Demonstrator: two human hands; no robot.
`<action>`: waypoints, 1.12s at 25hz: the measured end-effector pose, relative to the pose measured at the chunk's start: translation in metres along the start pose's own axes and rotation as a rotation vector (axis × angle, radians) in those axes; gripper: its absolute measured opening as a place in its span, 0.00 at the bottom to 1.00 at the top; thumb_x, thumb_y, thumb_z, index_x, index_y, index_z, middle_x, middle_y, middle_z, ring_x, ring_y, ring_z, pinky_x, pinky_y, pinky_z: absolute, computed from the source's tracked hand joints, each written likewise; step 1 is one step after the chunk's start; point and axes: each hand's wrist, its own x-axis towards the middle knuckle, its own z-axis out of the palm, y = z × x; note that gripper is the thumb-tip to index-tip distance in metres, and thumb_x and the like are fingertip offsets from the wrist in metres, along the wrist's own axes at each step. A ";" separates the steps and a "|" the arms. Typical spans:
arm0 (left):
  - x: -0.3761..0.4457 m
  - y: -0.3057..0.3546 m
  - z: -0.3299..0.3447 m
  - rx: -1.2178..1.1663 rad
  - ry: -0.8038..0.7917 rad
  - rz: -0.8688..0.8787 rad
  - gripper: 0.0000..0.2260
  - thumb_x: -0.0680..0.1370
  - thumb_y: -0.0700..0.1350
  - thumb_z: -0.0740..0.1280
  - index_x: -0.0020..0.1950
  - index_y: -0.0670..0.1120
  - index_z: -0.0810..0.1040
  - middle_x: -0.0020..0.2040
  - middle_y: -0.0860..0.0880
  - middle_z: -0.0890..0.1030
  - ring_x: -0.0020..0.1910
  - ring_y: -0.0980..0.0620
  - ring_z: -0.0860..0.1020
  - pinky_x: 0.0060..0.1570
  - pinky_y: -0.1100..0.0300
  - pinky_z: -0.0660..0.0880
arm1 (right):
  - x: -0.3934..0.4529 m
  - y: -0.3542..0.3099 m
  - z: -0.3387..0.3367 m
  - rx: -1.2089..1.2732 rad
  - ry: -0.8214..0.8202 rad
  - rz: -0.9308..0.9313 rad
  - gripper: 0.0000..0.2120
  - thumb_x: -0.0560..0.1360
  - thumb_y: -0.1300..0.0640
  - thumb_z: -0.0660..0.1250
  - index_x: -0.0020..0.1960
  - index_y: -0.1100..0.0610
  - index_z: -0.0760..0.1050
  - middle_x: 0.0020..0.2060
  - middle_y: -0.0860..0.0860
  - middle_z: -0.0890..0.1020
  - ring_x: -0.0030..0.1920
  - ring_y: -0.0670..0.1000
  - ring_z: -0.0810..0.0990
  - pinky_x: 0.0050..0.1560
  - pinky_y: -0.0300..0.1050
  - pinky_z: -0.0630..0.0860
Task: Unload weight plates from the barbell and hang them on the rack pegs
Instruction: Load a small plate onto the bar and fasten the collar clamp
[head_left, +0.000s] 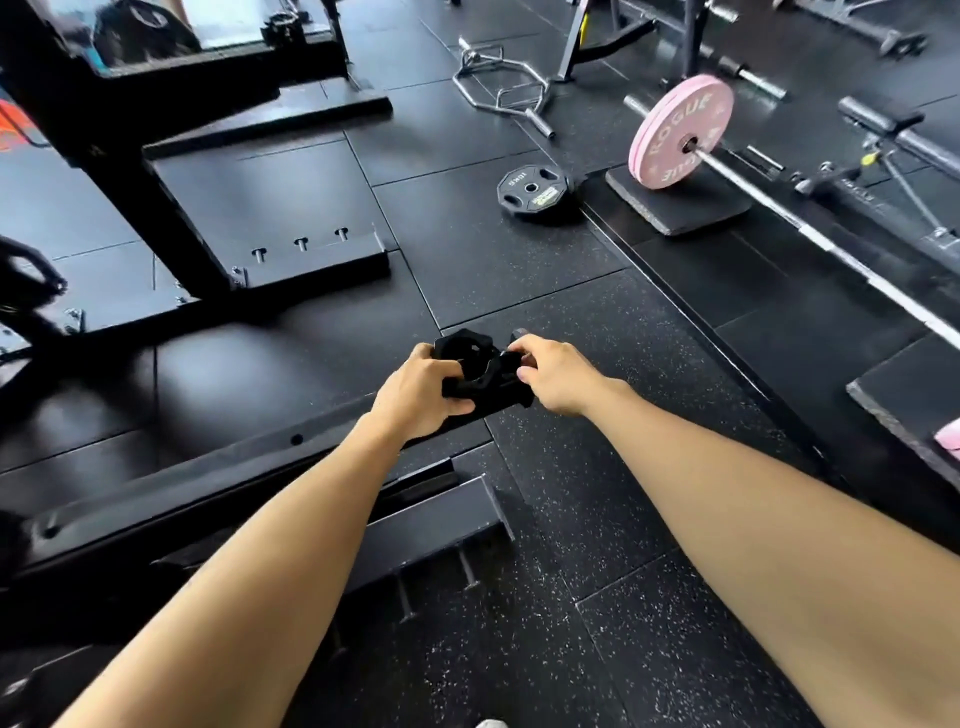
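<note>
Hands: two, both stretched forward at the middle of the view, meeting on one black collar clamp (480, 370).
Left hand (421, 392): fingers curled round the clamp's ring on its 9 o'clock side, gripping it.
Right hand (558, 376): thumb and fingers pinch the clamp's lever end on its 3 o'clock side.
Clamp: one, black, ring-shaped with a round hole through it; held just above the speckled floor mat (597, 519) and the end of a black steel beam (260, 467).
Pink plates (680, 136): two, side by side and touching, upright on the far end of the barbell at 2 o'clock; pale pink discs, the outer face printed with large letters, their lower edge resting on a dark pad (680, 210).
Barbell (831, 239): one silver bar, running from the pink plates toward 4 o'clock.
Black plate (532, 189): one, lying flat on the floor at 1 o'clock, many-sided with grip holes, just left of the pad.
Hex bar (501, 91): one, chrome, lying on the floor at 12 o'clock.
Rack base (270, 208): black frame at 10 o'clock, three short pins (301, 244) along its edge.
</note>
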 end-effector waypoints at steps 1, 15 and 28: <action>0.000 -0.001 -0.001 -0.030 0.009 0.022 0.14 0.72 0.49 0.75 0.55 0.50 0.81 0.58 0.46 0.71 0.55 0.41 0.75 0.57 0.51 0.73 | -0.001 -0.001 -0.001 0.012 0.015 -0.001 0.17 0.80 0.58 0.60 0.68 0.52 0.70 0.63 0.57 0.77 0.60 0.58 0.76 0.61 0.51 0.73; -0.118 0.061 -0.104 -0.383 0.068 0.174 0.17 0.73 0.35 0.73 0.60 0.47 0.80 0.57 0.45 0.81 0.58 0.46 0.78 0.65 0.54 0.70 | -0.131 -0.044 -0.082 0.449 0.237 -0.125 0.06 0.79 0.62 0.63 0.49 0.52 0.73 0.51 0.58 0.83 0.35 0.49 0.83 0.30 0.37 0.76; -0.404 0.166 -0.196 -0.131 0.659 0.355 0.09 0.68 0.36 0.77 0.47 0.43 0.84 0.57 0.43 0.77 0.56 0.45 0.76 0.56 0.62 0.69 | -0.426 -0.146 -0.143 0.706 0.167 -0.360 0.05 0.78 0.54 0.65 0.49 0.54 0.71 0.45 0.60 0.83 0.40 0.58 0.84 0.40 0.48 0.80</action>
